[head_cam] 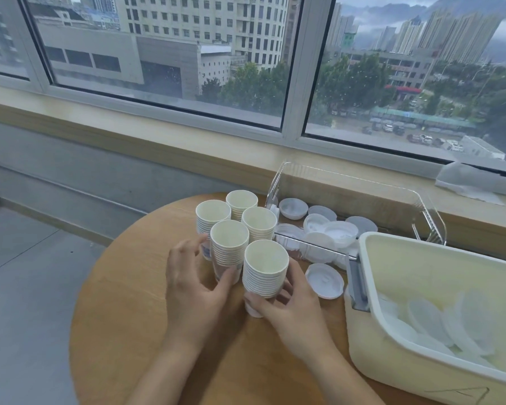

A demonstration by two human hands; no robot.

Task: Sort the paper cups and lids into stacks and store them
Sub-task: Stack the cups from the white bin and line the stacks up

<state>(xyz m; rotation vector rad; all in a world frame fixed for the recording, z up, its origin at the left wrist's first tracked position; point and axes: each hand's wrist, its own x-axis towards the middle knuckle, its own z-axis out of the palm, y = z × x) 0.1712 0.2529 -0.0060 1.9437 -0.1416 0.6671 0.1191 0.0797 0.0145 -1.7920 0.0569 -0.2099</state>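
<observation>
Five cup stacks stand upright and close together at frame centre on the round table (pixel 123 317). The right hand (pixel 292 302) curls around the base of the nearest stack (pixel 265 268), fingers wrapped on its lowest cups. The left hand (pixel 196 276) rests against the next stack (pixel 229 249) with fingers partly curled; thumb and fingertips touch its side, but a full grip cannot be confirmed. Three more stacks (pixel 241 201) stand behind, toward the window. Loose lids (pixel 333 232) lie unsorted in the clear bin (pixel 430 211) at centre right, one lid (pixel 324 280) lies on the table beside the nearest stack, and more lids (pixel 450 320) lie in the cream tub (pixel 362 340) at lower right. The step in hand appears to be consolidating or moving the cup stacks. Grip each stack low, near its base, and keep it vertical so the nested cups do not fan apart. Lift one stack at a time, clear of its neighbours, since they stand almost touching. When nesting one stack into another, align the rims first and press straight down. The lids remain to be stacked.
</observation>
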